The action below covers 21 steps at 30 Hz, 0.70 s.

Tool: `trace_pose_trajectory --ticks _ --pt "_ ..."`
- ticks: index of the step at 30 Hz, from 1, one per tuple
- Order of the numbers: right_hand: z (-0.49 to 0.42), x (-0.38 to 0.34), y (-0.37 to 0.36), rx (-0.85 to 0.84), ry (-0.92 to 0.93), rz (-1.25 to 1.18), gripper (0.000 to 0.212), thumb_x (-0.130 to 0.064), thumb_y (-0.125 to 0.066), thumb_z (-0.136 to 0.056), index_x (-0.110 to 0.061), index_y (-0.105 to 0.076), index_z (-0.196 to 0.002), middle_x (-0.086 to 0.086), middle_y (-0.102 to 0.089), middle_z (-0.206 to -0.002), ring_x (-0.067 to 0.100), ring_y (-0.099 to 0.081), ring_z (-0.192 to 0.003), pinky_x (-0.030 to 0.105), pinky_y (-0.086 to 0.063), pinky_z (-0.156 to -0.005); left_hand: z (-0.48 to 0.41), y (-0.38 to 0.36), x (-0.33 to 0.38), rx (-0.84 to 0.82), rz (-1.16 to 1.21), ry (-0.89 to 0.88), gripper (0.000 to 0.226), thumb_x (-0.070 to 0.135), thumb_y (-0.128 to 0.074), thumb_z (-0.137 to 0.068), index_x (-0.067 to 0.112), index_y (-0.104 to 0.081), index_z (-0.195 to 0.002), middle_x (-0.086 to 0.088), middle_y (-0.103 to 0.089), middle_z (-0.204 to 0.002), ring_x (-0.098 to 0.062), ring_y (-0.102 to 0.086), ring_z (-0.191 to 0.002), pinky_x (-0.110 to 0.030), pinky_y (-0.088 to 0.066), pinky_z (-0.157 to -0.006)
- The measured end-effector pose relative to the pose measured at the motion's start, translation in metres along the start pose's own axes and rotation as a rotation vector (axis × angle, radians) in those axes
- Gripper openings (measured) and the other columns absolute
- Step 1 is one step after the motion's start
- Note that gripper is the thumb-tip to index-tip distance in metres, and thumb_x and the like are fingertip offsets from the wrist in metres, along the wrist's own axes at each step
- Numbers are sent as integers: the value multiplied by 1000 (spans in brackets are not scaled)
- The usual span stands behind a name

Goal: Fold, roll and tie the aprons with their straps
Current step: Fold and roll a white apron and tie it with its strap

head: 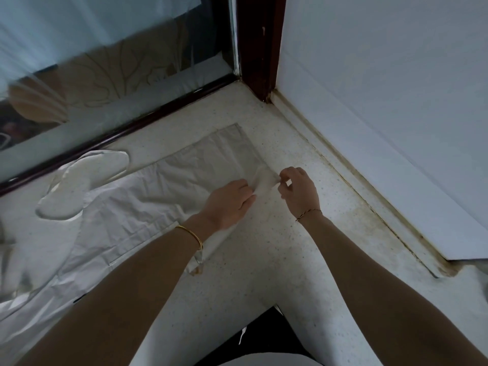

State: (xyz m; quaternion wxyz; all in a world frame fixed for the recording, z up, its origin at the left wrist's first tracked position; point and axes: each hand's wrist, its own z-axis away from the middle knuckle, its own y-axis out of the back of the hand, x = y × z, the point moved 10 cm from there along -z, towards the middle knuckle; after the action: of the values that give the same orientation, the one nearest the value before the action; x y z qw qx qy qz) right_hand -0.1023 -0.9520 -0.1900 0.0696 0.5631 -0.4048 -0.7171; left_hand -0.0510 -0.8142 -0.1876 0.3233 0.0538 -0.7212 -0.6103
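Apron (184, 178) lies flat on the speckled surface (264, 260), running along its far edge by the dark frame (132, 128). The narrow end points twd the far corner where frame meets wall (383, 101), and the wide end runs off past the left edge of view. Both hands are at the narrow end's short edge. Left hand (227, 204) has fingers curled over the cloth edge, gripping apron, wrist resting on the fabric. Right hand (299, 192) pinches the edge's far corner btw thumb & forefinger, lifted slightly off the surface. A strap loop (79, 186) lies spread near the frame at left, and a strap end (196, 265) pokes out under the left wrist. Prob step: lengthwise fold looks done, roll only just starting, w/ no turn of cloth formed yet. Next move calls for turning this edge over twd the left, both hands level so the roll stays straight & tight, and keeping the straps free & out of the roll for tying.
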Motion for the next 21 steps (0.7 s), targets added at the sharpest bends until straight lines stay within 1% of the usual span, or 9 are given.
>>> trace_pose_trajectory --ticks 3,6,8,10,14,16,17,19,21 --pt "-6 -3 2 7 28 171 9 -12 -49 -91 -12 -57 -96 0 -49 -105 22 -57 -73 31 -47 -66 -1 17 12 97 -48 -87 37 30 -35 -93 6 -52 -69 -6 -50 -73 -21 -49 -62 -26 -36 -47" --pt "-12 0 4 35 -15 30 13 -8 -44 -91 -11 -56 -85 3 -48 -100 29 -61 -72 32 -51 -63 -1 21 22 122 -92 -166 34 25 -39 -91 7 -51 -64 -5 -48 -67 -19 -48 -56 -25 -36 -42" --pt "-14 15 8 42 -112 -87 23 -5 -39 -90 -9 -55 -75 3 -46 -94 34 -62 -76 29 -51 -62 2 19 22 129 -110 -179 34 24 -40 -90 8 -51 -63 -3 -48 -66 -18 -46 -54 -23 -34 -41" --pt "-14 30 9 0 -208 -115 29 -4 -38 -88 -11 -55 -65 2 -45 -91 35 -62 -80 34 -54 -65 7 13 20 115 -104 -170 34 26 -38 -91 9 -51 -66 -2 -48 -68 -14 -42 -56 -24 -34 -42" --pt "-3 44 0 -77 -310 -252 19 -10 -45 -83 -17 -56 -69 15 -56 -102 24 -60 -75 35 -51 -64 10 -18 21 -41 -69 -161 38 39 -32 -94 10 -55 -85 -3 -52 -87 -14 -45 -72 -30 -44 -54" --pt "4 42 -5 -75 -278 -268 10 -15 -55 -78 -25 -52 -77 5 -55 -103 27 -60 -84 40 -53 -73 11 -26 20 -79 -78 -161 39 39 -33 -93 9 -57 -92 -7 -55 -97 -21 -52 -81 -34 -49 -62" --pt "6 43 -8 -75 -264 -252 19 -11 -58 -76 -27 -49 -79 -1 -53 -102 30 -59 -88 42 -54 -76 12 -28 18 -74 -93 -158 38 37 -34 -92 8 -58 -92 -8 -55 -99 -23 -53 -83 -35 -50 -65" --pt "9 48 -12 -66 -253 -204 29 1 -59 -74 -25 -49 -82 -7 -52 -96 29 -59 -89 42 -54 -76 12 -28 14 -67 -146 -118 37 33 -32 -90 8 -59 -95 -9 -55 -105 -25 -54 -87 -39 -51 -69" --pt "9 51 -14 -60 -261 -130 27 3 -59 -76 -19 -51 -90 -6 -54 -94 23 -59 -88 37 -53 -75 9 -32 5 -123 -217 -17 39 31 -31 -90 9 -57 -109 -11 -50 -122 -29 -51 -105 -42 -48 -83"
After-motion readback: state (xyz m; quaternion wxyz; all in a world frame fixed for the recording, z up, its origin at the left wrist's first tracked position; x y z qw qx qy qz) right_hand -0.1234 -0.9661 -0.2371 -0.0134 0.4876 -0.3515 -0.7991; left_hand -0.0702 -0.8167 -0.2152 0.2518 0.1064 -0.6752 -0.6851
